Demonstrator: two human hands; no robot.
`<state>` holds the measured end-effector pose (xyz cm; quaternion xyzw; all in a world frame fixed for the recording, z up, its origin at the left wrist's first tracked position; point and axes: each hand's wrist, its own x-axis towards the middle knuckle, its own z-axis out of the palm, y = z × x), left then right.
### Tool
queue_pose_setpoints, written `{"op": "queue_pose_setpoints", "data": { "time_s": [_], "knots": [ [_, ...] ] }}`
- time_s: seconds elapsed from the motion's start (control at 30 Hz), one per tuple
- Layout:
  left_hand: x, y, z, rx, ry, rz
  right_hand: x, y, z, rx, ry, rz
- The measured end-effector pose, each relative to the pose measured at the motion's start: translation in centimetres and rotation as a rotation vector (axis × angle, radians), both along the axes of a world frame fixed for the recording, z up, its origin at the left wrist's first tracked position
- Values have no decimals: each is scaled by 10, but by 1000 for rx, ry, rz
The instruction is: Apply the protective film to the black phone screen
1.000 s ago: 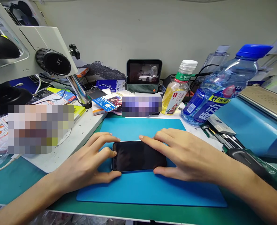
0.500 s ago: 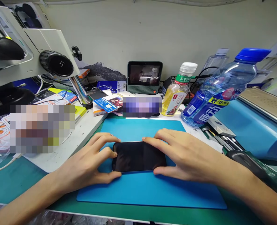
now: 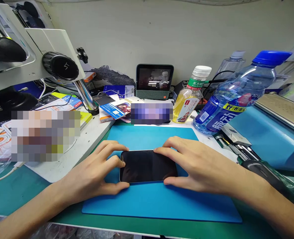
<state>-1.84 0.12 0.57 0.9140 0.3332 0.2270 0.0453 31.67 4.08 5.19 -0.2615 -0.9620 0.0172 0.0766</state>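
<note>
Our left hand [image 3: 87,176] and right hand [image 3: 199,162] are partly open, fingers and thumbs gripping opposite long edges of a black smartphone [image 3: 147,166]. It lies screen-up and lengthwise between them on the blue mat [image 3: 149,204], which covers part of our green tabletop [image 3: 12,196]. Our left index fingertip touches the phone's left end; our right thumb sits by its near right corner.

Beyond the mat, we read 东方树 on the green neck band of a bottle of yellow drink [image 3: 188,99], the lettering running on around the curve. Beside it leans into view a larger blue-capped bottle [image 3: 226,103] labelled 脉动, with a yellow strip starting 好. Behind stands a smart display [image 3: 154,78]. At left, the microscope's focus knob [image 3: 60,65] bears a white mark, possibly a stylised ST, though we cannot be sure.
</note>
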Motion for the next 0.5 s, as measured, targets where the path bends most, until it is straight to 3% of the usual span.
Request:
{"op": "queue_pose_setpoints", "data": {
  "time_s": [0.5],
  "knots": [
    [0,2,-1,-79,-1,25,0,4,3,-100,6,-22]
  ]
}}
